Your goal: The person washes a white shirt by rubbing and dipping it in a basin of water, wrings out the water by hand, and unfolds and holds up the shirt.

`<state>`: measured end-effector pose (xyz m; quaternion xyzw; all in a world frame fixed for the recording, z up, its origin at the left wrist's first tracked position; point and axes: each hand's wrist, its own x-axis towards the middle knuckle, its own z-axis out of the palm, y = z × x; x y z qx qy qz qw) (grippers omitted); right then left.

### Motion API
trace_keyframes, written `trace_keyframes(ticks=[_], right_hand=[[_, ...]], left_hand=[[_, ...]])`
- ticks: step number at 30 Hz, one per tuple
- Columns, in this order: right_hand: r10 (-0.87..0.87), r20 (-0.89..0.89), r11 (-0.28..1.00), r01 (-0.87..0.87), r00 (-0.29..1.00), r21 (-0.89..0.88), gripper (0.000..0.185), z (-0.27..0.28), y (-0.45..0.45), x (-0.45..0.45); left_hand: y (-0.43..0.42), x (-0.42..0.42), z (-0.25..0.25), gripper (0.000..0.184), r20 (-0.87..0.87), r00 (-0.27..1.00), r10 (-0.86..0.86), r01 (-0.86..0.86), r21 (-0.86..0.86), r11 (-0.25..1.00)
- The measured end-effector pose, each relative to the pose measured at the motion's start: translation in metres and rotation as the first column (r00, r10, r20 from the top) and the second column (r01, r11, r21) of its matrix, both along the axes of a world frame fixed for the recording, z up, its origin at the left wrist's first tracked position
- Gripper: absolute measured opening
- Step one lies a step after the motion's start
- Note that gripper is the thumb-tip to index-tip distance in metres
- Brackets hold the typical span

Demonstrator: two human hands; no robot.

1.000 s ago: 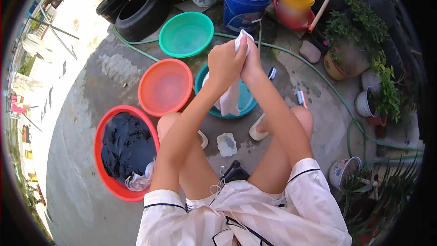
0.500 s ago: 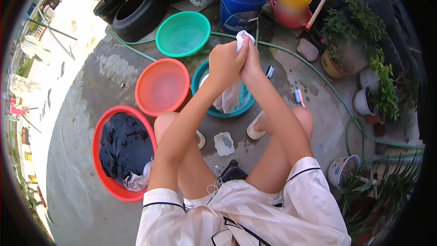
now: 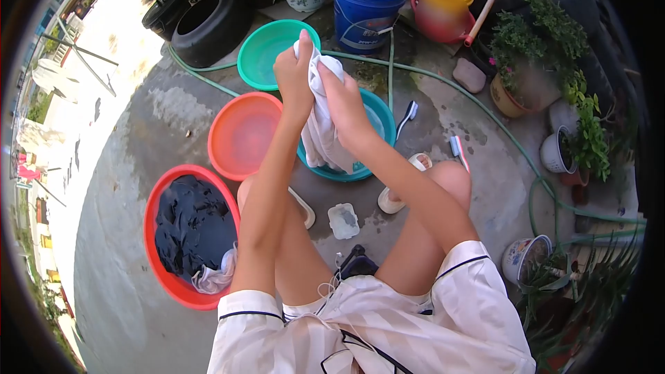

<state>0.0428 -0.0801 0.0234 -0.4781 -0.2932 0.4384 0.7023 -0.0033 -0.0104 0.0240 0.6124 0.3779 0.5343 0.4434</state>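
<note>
A wet white cloth (image 3: 323, 128) hangs from both hands over the teal basin (image 3: 377, 165), its lower end reaching down into the basin. My left hand (image 3: 294, 79) grips the cloth's upper end, thumb pointing up. My right hand (image 3: 344, 102) is closed on the same cloth just to the right and slightly lower. What kind of garment it is, I cannot tell. Part of the basin's inside is hidden behind the cloth and my right forearm.
Left of the teal basin stand an orange basin (image 3: 244, 135), a green basin (image 3: 267, 52) and a red tub (image 3: 154, 263) holding dark wet cloth. Brushes (image 3: 407, 118) lie to the right. A blue bucket (image 3: 367, 17), hose (image 3: 478, 104) and soap box (image 3: 343, 220) are nearby.
Both hands have moved left with the cloth, from above the teal basin's far rim. They were clasped together and are now slightly apart, with more cloth showing between them.
</note>
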Motion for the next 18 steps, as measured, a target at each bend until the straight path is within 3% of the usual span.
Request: trace_keyframes(ticks=[2, 4, 5, 6, 8, 9, 12, 14, 15, 17, 18], right_hand=[[0.029, -0.222, 0.997, -0.043, 0.975, -0.058, 0.030, 0.011, 0.003, 0.015], [0.131, -0.362, 0.990, -0.100, 0.923, 0.103, 0.027, -0.006, 0.015, 0.043], [0.097, -0.417, 0.995, -0.073, 0.904, 0.073, 0.025, -0.014, 0.019, 0.050], [0.080, -0.420, 0.996, -0.055, 0.904, 0.073, 0.026, -0.013, 0.017, 0.047], [0.054, -0.426, 0.997, -0.024, 0.903, 0.076, 0.029, -0.003, 0.012, 0.024], [-0.019, -0.275, 0.996, -0.005, 0.961, -0.087, 0.033, 0.012, 0.007, 0.010], [-0.031, -0.196, 0.997, 0.017, 0.980, -0.071, 0.033, 0.009, 0.010, 0.000], [0.106, -0.494, 0.991, -0.052, 0.863, 0.122, 0.027, -0.007, 0.020, 0.021], [0.144, -0.576, 0.989, -0.131, 0.805, 0.065, 0.024, -0.022, 0.031, 0.041], [0.080, -0.578, 0.994, -0.109, 0.812, -0.015, 0.025, -0.015, 0.028, 0.043], [0.046, -0.558, 0.997, -0.070, 0.829, -0.023, 0.025, -0.014, 0.027, 0.036]], left_hand=[[-0.018, 0.003, 0.011, 0.046, 0.014, 1.000, 0.001, -0.001, 0.035, 0.999], [-0.047, 0.011, 0.014, 0.046, -0.121, 0.992, -0.015, 0.037, 0.184, 0.982], [-0.053, 0.013, 0.011, 0.046, -0.174, 0.985, 0.011, 0.039, 0.282, 0.959], [-0.056, 0.015, 0.006, 0.046, -0.222, 0.974, 0.041, 0.047, 0.376, 0.926], [-0.027, 0.003, 0.006, 0.046, -0.065, 0.998, -0.019, 0.027, 0.132, 0.991], [-0.015, -0.003, 0.007, 0.046, 0.020, 0.999, -0.027, 0.027, 0.009, 1.000], [-0.012, -0.008, 0.009, 0.047, -0.011, 0.999, 0.045, -0.045, 0.059, 0.997], [-0.031, -0.001, 0.006, 0.047, -0.144, 0.988, 0.052, -0.015, 0.250, 0.968], [-0.045, 0.005, 0.004, 0.047, -0.211, 0.976, 0.061, 0.014, 0.337, 0.941], [-0.053, 0.012, 0.003, 0.047, -0.282, 0.951, 0.125, 0.034, 0.499, 0.866], [-0.045, 0.010, 0.003, 0.048, -0.239, 0.963, 0.122, -0.019, 0.393, 0.919]])
